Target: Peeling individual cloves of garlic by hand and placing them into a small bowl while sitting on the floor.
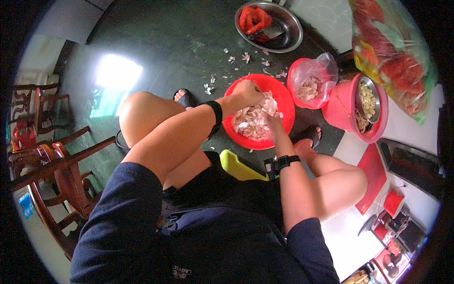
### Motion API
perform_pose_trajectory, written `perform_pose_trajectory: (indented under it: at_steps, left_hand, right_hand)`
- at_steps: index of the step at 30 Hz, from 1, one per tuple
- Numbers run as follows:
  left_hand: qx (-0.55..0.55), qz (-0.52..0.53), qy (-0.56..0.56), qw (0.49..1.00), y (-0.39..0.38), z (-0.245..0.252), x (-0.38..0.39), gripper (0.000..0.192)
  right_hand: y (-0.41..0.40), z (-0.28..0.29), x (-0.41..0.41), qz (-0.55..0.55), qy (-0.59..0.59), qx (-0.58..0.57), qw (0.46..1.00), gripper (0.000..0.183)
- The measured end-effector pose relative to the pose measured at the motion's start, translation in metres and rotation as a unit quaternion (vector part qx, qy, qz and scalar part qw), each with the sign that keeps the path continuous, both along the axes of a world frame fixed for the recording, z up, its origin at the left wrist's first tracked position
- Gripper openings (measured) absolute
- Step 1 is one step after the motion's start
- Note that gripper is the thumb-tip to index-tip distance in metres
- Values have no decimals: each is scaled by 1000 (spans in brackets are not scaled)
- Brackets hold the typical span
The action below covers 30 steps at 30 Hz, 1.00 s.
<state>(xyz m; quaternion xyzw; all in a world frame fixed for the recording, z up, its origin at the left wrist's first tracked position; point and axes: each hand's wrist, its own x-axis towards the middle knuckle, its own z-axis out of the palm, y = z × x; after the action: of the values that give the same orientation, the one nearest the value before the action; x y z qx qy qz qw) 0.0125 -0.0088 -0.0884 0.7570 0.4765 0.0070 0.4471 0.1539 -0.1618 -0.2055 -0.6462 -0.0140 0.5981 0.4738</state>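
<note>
A red plastic basin (285, 117) on the floor between my feet holds a heap of papery garlic skins and cloves (250, 124). My left hand (249, 91) is over the far side of the heap with its fingers curled; whatever may be in them is hidden. Close to the basin's right part, my right hand (273, 123) reaches down to the heap. It is blurred, and I cannot see whether its fingers grip anything. The two hands are a short way apart.
Right of the basin stand a small red bucket (291, 85) lined with a clear bag of skins and a pink bucket (335, 108). A metal bowl of peeled garlic cloves (368, 101) rests in the latter. Beyond lies a steel basin (296, 21) with red netting. Wooden chairs (67, 170) stand left.
</note>
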Motion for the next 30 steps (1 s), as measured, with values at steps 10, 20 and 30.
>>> perform_pose_trajectory:
  at_steps: [10, 20, 30]
  left_hand:
    - [-95, -28, -35, 995, -3, -5, -5, 27]
    - [-286, 75, -185, 937, -8, 13, 15, 17]
    - [-330, 97, -188, 920, -6, 31, 10, 23]
  right_hand:
    - [19, 36, 16, 262, -445, -122, 848, 49]
    - [14, 134, 8, 78, -280, 134, 947, 23]
    - [11, 152, -5, 28, -266, 227, 936, 26]
